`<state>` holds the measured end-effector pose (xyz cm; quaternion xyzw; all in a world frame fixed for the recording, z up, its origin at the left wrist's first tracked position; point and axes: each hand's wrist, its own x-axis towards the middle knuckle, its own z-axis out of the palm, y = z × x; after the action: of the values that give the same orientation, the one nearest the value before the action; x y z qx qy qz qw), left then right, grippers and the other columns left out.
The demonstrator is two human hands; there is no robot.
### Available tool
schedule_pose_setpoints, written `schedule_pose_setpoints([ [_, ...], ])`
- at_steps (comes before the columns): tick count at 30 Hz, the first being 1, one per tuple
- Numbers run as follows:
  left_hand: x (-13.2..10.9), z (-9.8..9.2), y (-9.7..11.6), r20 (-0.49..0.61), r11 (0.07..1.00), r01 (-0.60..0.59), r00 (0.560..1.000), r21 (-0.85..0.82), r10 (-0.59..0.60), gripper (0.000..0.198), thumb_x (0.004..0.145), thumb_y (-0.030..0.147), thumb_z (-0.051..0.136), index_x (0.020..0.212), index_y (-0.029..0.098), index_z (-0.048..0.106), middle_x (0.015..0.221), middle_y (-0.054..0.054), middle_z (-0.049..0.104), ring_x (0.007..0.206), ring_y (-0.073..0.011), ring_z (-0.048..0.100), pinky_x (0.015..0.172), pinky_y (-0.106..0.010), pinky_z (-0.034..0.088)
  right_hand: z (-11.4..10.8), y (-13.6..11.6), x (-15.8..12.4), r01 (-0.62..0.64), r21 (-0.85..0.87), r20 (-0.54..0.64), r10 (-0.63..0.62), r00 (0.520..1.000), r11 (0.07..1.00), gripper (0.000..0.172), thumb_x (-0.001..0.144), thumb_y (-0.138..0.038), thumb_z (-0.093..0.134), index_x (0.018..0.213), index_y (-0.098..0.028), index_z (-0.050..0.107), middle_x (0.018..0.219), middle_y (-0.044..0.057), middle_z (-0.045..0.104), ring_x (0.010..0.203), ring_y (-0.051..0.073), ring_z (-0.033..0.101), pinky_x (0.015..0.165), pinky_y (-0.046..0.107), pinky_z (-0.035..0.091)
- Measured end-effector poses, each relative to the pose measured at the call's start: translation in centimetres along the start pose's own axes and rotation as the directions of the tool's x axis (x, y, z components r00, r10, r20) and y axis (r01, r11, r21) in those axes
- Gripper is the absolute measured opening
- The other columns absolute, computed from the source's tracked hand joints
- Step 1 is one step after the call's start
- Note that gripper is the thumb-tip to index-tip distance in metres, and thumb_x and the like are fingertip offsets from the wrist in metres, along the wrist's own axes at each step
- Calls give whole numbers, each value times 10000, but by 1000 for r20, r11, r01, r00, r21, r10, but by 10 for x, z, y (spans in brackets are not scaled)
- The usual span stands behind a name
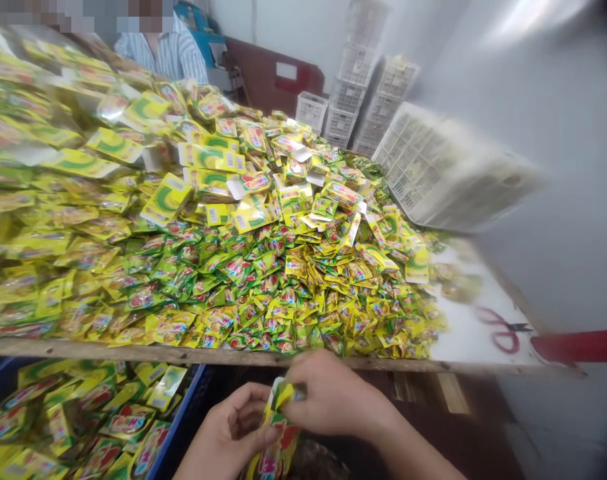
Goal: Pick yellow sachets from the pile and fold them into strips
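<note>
My left hand (228, 433) grips a small yellow and green printed carton (276, 450), upright and tilted, just below the table's front edge. Its top end looks open, with a white flap showing. Over that end my right hand (328, 393) is closed, fingertips pinched at the opening; blur hides what they hold. Beyond my hands lies a large heap of small yellow and green sachets (253, 270). Flattened or empty-looking cartons (210, 158) of the same print are strewn across the heap's upper part.
A blue crate (178, 423) with filled cartons stands at lower left. On the table's right end (468, 333) lie red-handled scissors (506, 333), beside a red object (578, 345). A white plastic basket (423, 163) rests behind them. Further back are stacked baskets (343, 110) and a person in a striped shirt (166, 53).
</note>
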<state>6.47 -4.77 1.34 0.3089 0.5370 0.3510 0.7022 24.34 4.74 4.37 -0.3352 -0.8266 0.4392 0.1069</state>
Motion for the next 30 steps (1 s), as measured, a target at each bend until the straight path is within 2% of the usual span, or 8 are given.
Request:
schedule_pose_setpoints([
  [6, -5, 4, -3, -15, 987, -74, 997, -142, 73, 423, 635, 379, 814, 1005, 198, 719, 914, -64, 738, 915, -292, 643, 862, -384, 478, 5, -13, 3, -44, 252, -22, 51, 998, 967, 283, 737, -270, 768, 1005, -231, 684, 742, -22, 650, 650, 147, 566, 571, 215, 383],
  [9, -8, 1, -1, 8, 987, -61, 998, -149, 63, 408, 664, 349, 804, 1040, 212, 721, 902, -53, 736, 918, -281, 636, 869, -374, 473, 16, -12, 0, 16, 229, -129, 14, 991, 973, 44, 842, -245, 681, 859, -217, 710, 769, -2, 641, 722, 151, 575, 683, 249, 420],
  [14, -11, -4, -4, 15, 989, -108, 994, -101, 110, 403, 694, 360, 788, 1067, 218, 726, 1019, -65, 734, 1002, -300, 621, 891, -374, 479, 40, -9, -7, 204, 105, -53, -200, 978, 973, 65, 802, -203, 721, 739, -214, 723, 1067, 48, 637, 1060, 228, 510, 937, 360, 384],
  [17, -15, -7, -7, -21, 992, -51, 999, -118, 49, 445, 689, 403, 785, 1092, 224, 719, 1044, -65, 737, 1030, -311, 623, 928, -404, 477, 47, -5, -14, 98, 339, -161, -45, 986, 936, 83, 867, -229, 651, 847, -235, 732, 1113, 52, 629, 1092, 222, 526, 932, 355, 419],
  [19, -18, -9, -6, -49, 974, 21, 998, -228, -33, 429, 736, 462, 732, 1092, 223, 723, 1042, -73, 740, 1050, -317, 626, 964, -426, 463, 53, 0, -18, -55, 616, -214, 233, 949, 786, 64, 855, -271, 655, 880, -227, 695, 944, 38, 640, 884, 191, 608, 716, 293, 496],
  [21, -20, -10, -1, 0, 922, 101, 994, -374, -109, 437, 761, 503, 691, 1069, 196, 738, 1012, -100, 745, 1044, -334, 635, 967, -448, 460, 60, 5, -20, -154, 862, -78, 426, 902, 484, 174, 787, -294, 715, 912, -221, 619, 790, -14, 603, 586, 123, 573, 461, 201, 410],
  [25, -19, -10, 12, 79, 879, 186, 983, -439, -168, 281, 749, 271, 722, 1012, 174, 750, 973, -96, 743, 1012, -299, 645, 938, -387, 468, 70, 9, -20, -272, 962, 259, 354, 899, -12, 436, 613, -203, 830, 942, -205, 544, 770, -52, 582, 400, 12, 380, 357, 134, 196],
  [30, -19, -7, 12, 31, 863, 168, 984, -476, -175, 218, 688, 151, 706, 902, 186, 725, 800, -55, 704, 793, -225, 658, 767, -318, 496, 74, 11, -20, -310, 939, 338, 231, 912, -153, 423, 671, -269, 804, 1016, -184, 573, 719, -33, 587, 434, 38, 474, 395, 138, 303],
])
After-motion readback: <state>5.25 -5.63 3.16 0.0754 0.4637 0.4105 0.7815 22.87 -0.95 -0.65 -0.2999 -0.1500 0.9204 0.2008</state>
